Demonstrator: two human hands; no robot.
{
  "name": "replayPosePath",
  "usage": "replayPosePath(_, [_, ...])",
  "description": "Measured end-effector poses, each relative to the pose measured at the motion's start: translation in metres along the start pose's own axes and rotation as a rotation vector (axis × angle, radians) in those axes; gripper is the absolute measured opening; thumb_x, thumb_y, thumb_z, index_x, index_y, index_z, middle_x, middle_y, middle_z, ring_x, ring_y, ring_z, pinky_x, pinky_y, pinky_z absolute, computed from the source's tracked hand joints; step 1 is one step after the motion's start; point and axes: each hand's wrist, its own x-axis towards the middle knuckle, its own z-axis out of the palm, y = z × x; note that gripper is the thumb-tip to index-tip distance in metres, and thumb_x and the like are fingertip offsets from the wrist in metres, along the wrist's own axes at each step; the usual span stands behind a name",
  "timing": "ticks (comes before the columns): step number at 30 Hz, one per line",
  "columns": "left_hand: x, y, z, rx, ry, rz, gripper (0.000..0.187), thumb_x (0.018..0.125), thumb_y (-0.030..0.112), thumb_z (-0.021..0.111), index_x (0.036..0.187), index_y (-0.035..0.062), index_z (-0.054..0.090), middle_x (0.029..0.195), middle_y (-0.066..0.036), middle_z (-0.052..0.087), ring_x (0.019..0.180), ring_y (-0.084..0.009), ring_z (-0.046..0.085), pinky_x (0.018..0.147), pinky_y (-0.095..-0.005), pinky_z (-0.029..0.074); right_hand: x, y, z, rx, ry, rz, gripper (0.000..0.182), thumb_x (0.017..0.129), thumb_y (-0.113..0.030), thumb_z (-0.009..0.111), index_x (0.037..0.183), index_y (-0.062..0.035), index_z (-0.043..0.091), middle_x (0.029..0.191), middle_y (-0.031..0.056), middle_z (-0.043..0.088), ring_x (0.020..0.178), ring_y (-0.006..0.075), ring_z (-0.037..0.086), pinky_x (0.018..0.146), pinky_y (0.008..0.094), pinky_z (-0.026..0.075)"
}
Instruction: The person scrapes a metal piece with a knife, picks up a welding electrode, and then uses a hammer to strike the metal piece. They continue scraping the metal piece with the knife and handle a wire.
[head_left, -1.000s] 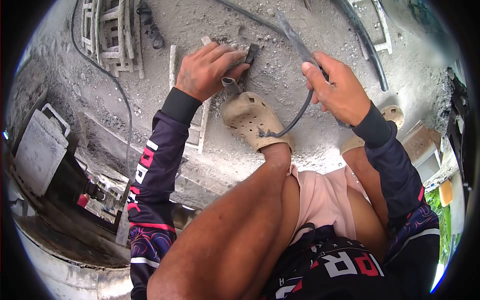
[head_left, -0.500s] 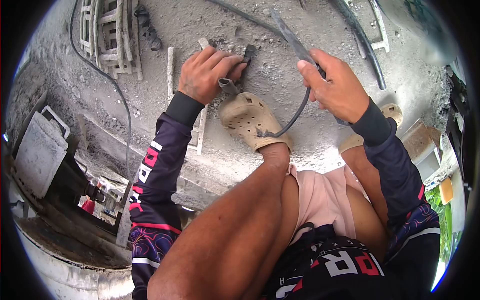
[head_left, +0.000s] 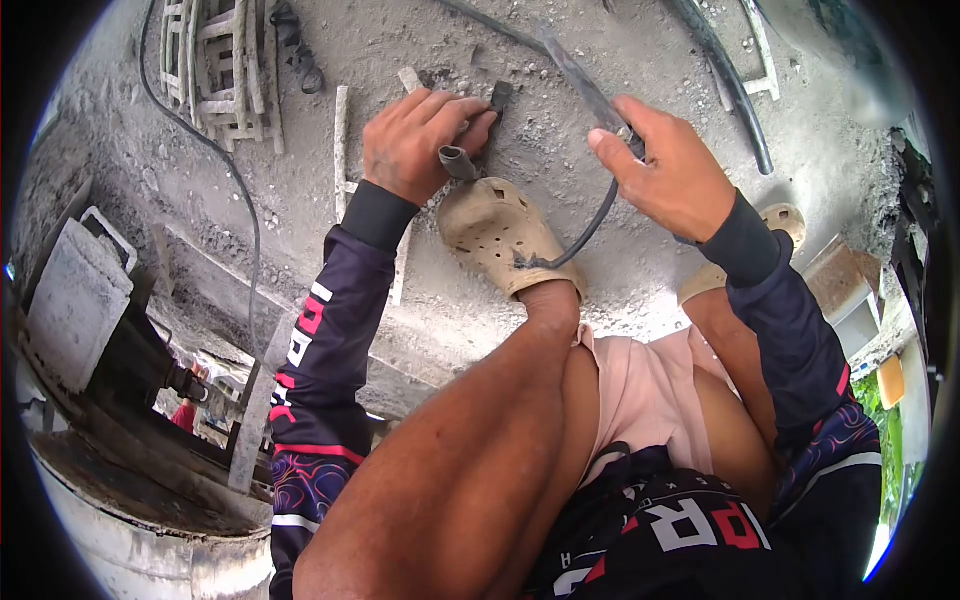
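Note:
My left hand (head_left: 418, 145) is closed around a short dark rubber tube piece (head_left: 458, 163), whose open end shows beside my wrist, just above the beige clog (head_left: 500, 230). A dark flat tip (head_left: 501, 97) sticks out past my fingers. My right hand (head_left: 675, 170) grips a long grey blade-like tool (head_left: 580, 80) that points up and left over the ground. From below that hand a thin black cable (head_left: 600, 220) curves down to the clog's strap side.
Slatted frames (head_left: 212, 70) and a dark strap (head_left: 297, 50) lie at the upper left. A thick black hose (head_left: 730, 90) lies at the upper right. A metal drum (head_left: 150, 550) stands at the lower left, near a dusty panel (head_left: 80, 308).
My left forearm has shifted slightly right, with the tube piece still in my hand. My right hand and the tool have moved slightly left.

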Motion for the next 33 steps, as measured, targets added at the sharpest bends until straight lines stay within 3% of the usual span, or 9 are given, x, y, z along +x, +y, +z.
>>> replayPosePath(10, [0.001,-0.001,-0.009,-0.322,-0.160,-0.148,0.021,0.085,0.010,0.081,0.106,0.0096,0.077,0.095,-0.005,0.075,0.072,-0.0165,0.071,0.063,-0.0293,0.056,-0.012,0.003,-0.003,-0.130,-0.140,-0.166,0.035,0.095,-0.018,0.061,0.119,0.0069,0.053,0.089,0.0344,0.064,0.086,0.0525,0.063,0.075,0.0527,0.048])
replayPosePath(20, [-0.012,0.000,-0.006,-0.571,-0.150,-0.370,0.019,0.090,0.016,0.079,0.108,0.0099,0.080,0.092,-0.006,0.077,0.077,-0.0129,0.072,0.065,-0.0269,0.055,-0.031,0.004,-0.014,-0.016,-0.304,-0.058,0.041,0.100,-0.017,0.056,0.132,0.0061,0.046,0.097,0.0355,0.065,0.100,0.0542,0.061,0.087,0.0535,0.048])
replayPosePath(23, [-0.014,0.002,-0.006,-0.613,-0.187,-0.468,0.016,0.092,0.014,0.078,0.108,0.0086,0.080,0.090,-0.005,0.078,0.078,-0.0089,0.071,0.066,-0.0252,0.055,-0.029,-0.006,-0.015,-0.066,-0.350,-0.063,0.042,0.102,-0.020,0.055,0.133,0.0067,0.047,0.090,0.0318,0.066,0.085,0.0476,0.067,0.078,0.0498,0.052])
replayPosePath(25, [-0.014,0.002,-0.006,-0.604,-0.183,-0.483,0.017,0.093,0.015,0.078,0.108,0.0083,0.080,0.088,-0.004,0.078,0.076,-0.0075,0.071,0.064,-0.0240,0.054,-0.028,-0.027,-0.022,0.217,-0.585,0.424,0.041,0.103,-0.023,0.055,0.130,0.0081,0.048,0.083,0.0293,0.065,0.063,0.0376,0.068,0.065,0.0454,0.053])
replayPosePath(26, [-0.013,0.003,-0.007,-0.616,-0.190,-0.505,0.017,0.093,0.016,0.078,0.108,0.0083,0.080,0.086,-0.004,0.077,0.073,-0.0073,0.070,0.062,-0.0234,0.053,-0.028,-0.024,-0.018,0.216,-0.585,0.423,0.041,0.103,-0.023,0.055,0.130,0.0081,0.048,0.083,0.0293,0.065,0.063,0.0376,0.068,0.065,0.0454,0.053])
replayPosePath(28, [-0.012,0.003,-0.006,-0.628,-0.196,-0.526,0.017,0.092,0.016,0.079,0.107,0.0084,0.080,0.083,-0.004,0.077,0.070,-0.0072,0.069,0.061,-0.0229,0.053,-0.031,-0.014,-0.010,0.290,-0.520,0.291,0.051,0.105,-0.032,0.057,0.140,0.0036,0.045,0.082,0.0109,0.061,0.053,0.0138,0.063,0.042,0.0280,0.047])
replayPosePath(29, [-0.012,0.002,-0.006,-0.606,-0.192,-0.517,0.017,0.092,0.017,0.079,0.107,0.0080,0.080,0.081,-0.004,0.076,0.069,-0.0071,0.069,0.060,-0.0229,0.052,-0.031,-0.015,-0.009,0.290,-0.520,0.290,0.051,0.105,-0.032,0.057,0.140,0.0036,0.045,0.082,0.0109,0.061,0.053,0.0138,0.063,0.042,0.0280,0.047])
replayPosePath(31, [-0.011,0.003,-0.006,-0.584,-0.188,-0.508,0.017,0.092,0.017,0.079,0.106,0.0076,0.079,0.079,-0.004,0.076,0.067,-0.0071,0.069,0.059,-0.0228,0.052,-0.030,-0.018,-0.008,0.178,-0.474,0.228,0.043,0.103,-0.025,0.055,0.129,0.0081,0.050,0.073,0.0226,0.063,0.052,0.0260,0.065,0.055,0.0390,0.052])
replayPosePath(33, [-0.011,0.004,-0.006,-0.613,-0.206,-0.603,0.018,0.091,0.018,0.080,0.105,0.0070,0.079,0.078,-0.004,0.076,0.068,-0.0078,0.070,0.060,-0.0228,0.053,-0.028,-0.012,-0.004,0.170,-0.462,0.172,0.043,0.103,-0.026,0.055,0.130,0.0077,0.050,0.073,0.0226,0.063,0.051,0.0252,0.064,0.054,0.0387,0.051])
